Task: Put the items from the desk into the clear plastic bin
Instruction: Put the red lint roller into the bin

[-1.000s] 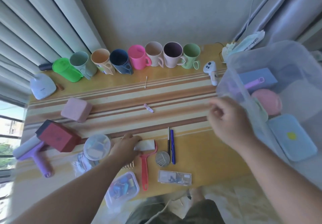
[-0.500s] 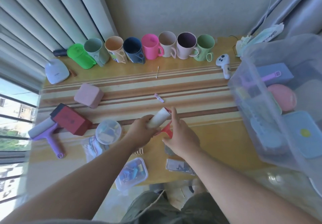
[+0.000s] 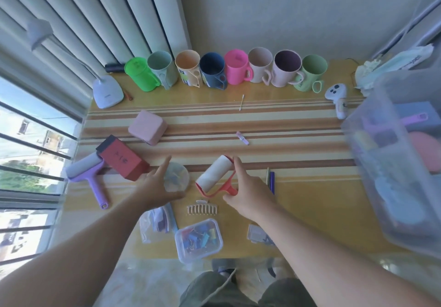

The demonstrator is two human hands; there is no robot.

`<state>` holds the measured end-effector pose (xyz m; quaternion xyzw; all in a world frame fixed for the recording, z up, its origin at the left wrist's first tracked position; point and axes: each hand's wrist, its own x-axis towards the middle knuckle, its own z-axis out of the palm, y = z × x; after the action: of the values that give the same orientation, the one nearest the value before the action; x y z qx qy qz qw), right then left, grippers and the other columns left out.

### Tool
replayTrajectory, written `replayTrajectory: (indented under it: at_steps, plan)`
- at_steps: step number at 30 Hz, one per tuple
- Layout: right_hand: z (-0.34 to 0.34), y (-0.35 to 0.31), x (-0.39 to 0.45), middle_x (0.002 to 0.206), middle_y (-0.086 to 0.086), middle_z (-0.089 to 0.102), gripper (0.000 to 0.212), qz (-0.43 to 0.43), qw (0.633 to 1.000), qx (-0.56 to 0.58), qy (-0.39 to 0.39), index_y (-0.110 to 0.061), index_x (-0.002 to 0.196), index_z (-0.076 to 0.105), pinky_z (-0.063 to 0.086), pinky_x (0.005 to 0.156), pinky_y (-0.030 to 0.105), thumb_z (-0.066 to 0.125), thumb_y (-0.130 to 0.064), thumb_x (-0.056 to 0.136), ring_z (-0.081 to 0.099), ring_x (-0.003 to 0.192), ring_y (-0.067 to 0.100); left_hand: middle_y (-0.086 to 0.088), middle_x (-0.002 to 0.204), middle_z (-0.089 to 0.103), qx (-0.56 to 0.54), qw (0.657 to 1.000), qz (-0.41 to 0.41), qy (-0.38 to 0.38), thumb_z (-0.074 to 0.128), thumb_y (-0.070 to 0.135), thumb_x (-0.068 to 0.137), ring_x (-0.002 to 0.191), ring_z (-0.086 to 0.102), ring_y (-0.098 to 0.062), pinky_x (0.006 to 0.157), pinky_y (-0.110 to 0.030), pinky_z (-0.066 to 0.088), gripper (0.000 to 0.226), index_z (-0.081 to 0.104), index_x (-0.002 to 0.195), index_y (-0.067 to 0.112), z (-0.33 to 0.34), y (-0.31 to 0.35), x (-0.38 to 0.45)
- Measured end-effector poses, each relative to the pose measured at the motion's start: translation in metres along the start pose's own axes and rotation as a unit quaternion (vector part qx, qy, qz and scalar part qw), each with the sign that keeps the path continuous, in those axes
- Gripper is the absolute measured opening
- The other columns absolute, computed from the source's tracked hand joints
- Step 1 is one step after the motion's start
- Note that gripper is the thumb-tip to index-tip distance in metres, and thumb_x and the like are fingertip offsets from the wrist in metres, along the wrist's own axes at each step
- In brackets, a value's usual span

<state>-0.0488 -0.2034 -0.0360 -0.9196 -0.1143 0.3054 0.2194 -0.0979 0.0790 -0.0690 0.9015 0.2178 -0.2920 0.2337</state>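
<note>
My right hand [image 3: 248,194] grips the red lint roller [image 3: 216,176] by its handle and holds it above the desk's front middle, white roll pointing up and away. My left hand [image 3: 157,187] hovers with spread fingers over a round clear lidded container [image 3: 176,178], holding nothing. The clear plastic bin [image 3: 396,163] stands at the right edge, with a blue box, a pink round thing and blue lids inside. On the desk [image 3: 298,211] lie a red box [image 3: 121,161], a pink cube [image 3: 148,127], a purple lint roller [image 3: 87,175], a hair claw [image 3: 202,209] and a clip box [image 3: 199,240].
Several coloured mugs [image 3: 236,70] line the back edge, with a white desk lamp [image 3: 107,92] at back left. Pens [image 3: 270,178] lie right of my right hand. A white handheld gadget [image 3: 338,99] sits near the bin. Small plastic bags [image 3: 157,223] lie at the front.
My left hand let go of the red lint roller and moved left over the round container. My right hand now holds the roller alone, a little lower and to the right.
</note>
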Motion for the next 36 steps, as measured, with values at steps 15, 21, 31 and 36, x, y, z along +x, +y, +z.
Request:
replayTrajectory:
  at_steps: [15,21,31,36]
  plan:
    - [-0.112,0.070,-0.068,0.079,-0.008,0.073,0.092,0.025,0.983,0.127,0.128,-0.052,0.155,0.018,0.064,0.063,0.042,0.079,-0.041,0.087,0.071,0.070,0.008,-0.009,0.131,0.043,0.018,0.986,0.142,0.082,0.088,0.046,0.055,0.113,0.055,-0.037,0.091,-0.045,0.051,0.109,0.027,0.146,0.043,-0.037,0.132,-0.006]
    - [-0.227,0.167,-0.138,0.077,-0.004,0.071,0.095,0.082,0.939,0.165,0.289,-0.056,0.157,0.019,0.060,0.065,0.036,0.081,-0.038,0.086,0.070,0.070,0.009,-0.014,0.131,0.043,0.024,0.922,0.364,0.131,0.090,0.044,0.058,0.123,0.049,-0.041,0.097,-0.048,0.045,0.113,0.024,0.150,0.041,-0.065,0.341,-0.045]
    - [-0.243,0.350,-0.156,0.111,0.006,0.070,0.093,0.248,0.956,-0.037,0.149,-0.040,0.157,0.015,0.050,0.073,0.038,0.071,-0.043,0.082,0.069,0.105,0.035,-0.014,0.133,0.047,0.194,0.862,0.459,0.094,0.066,0.079,0.060,0.129,0.048,-0.039,0.109,-0.048,0.040,0.112,0.008,0.153,0.054,0.012,0.600,-0.051]
    - [-0.208,0.367,-0.122,0.119,0.002,0.070,0.103,0.192,0.976,0.039,0.097,-0.044,0.162,0.004,0.055,0.077,0.041,0.070,-0.039,0.083,0.068,0.109,0.032,-0.019,0.144,0.045,0.224,0.879,0.415,0.074,0.057,0.087,0.062,0.133,0.046,-0.045,0.106,-0.053,0.044,0.116,0.004,0.157,0.048,0.077,0.666,-0.010]
